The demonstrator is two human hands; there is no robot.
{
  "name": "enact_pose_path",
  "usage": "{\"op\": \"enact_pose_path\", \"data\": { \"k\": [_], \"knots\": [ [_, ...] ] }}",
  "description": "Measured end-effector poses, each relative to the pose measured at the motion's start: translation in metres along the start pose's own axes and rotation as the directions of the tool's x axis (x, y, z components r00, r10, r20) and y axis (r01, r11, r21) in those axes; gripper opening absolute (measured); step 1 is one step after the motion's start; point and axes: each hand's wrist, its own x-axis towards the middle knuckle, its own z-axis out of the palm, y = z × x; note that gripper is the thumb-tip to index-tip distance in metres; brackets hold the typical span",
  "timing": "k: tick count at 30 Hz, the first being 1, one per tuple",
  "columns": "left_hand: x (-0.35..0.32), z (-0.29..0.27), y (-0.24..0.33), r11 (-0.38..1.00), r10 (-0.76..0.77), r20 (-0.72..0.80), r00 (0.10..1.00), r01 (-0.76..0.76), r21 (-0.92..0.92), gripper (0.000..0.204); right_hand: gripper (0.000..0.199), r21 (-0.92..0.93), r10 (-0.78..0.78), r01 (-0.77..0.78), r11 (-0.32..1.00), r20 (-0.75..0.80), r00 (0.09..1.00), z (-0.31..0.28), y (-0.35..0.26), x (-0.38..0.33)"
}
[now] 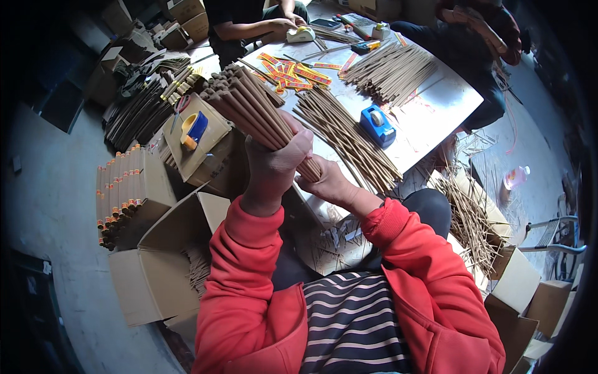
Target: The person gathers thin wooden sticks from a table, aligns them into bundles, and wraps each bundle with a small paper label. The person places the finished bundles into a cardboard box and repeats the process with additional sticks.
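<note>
My left hand [277,161] is wrapped round a thick bundle of brown incense sticks [248,107], tilted with its far end up to the left. My right hand [331,185] closes round the bundle's near end, just below the left hand; its fingertips are partly hidden. Right beside the bundle, a loose row of incense sticks [349,138] lies across the white table [445,103]. A blue tape dispenser [377,126] stands to the right of that row. Beyond the bundle are scattered red and yellow paper labels [291,73].
Another stick pile [391,73] lies farther back. Two people sit across the table, one handling a pale tape dispenser [301,34]. At left are an open cardboard box [159,274], wrapped bundles [118,187] and a tape roll [190,131]. Loose sticks [470,218] fill a box at right.
</note>
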Motion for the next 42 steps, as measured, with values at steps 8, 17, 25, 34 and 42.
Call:
{"op": "enact_pose_path", "data": {
  "k": [8, 17, 25, 34, 42],
  "knots": [
    [-0.002, 0.005, 0.007, 0.998, -0.001, -0.011, 1.000, 0.002, 0.059, 0.013, 0.021, 0.017, -0.052, 0.052, 0.999, -0.018, 0.999, 0.005, 0.009, 0.004],
    [-0.018, -0.008, -0.032, 0.969, -0.218, -0.094, 0.971, 0.204, -0.138, 0.014, 0.030, -0.005, 0.048, -0.048, 0.999, -0.026, 0.999, 0.012, 0.003, -0.009],
    [-0.002, 0.000, 0.021, 0.955, -0.040, 0.178, 0.983, 0.090, -0.283, 0.014, 0.026, -0.030, 0.100, -0.097, 0.995, 0.119, 0.988, -0.012, -0.052, -0.017],
    [-0.019, -0.005, -0.037, 0.989, -0.123, 0.052, 0.991, 0.127, -0.076, 0.012, 0.030, -0.028, 0.099, -0.098, 0.995, 0.037, 0.994, 0.000, 0.033, -0.014],
    [-0.037, 0.011, -0.015, 0.964, -0.219, -0.026, 0.975, 0.213, -0.159, 0.011, 0.031, 0.096, 0.048, -0.054, 0.994, 0.069, 0.996, 0.003, -0.025, -0.023]
  ]
}}
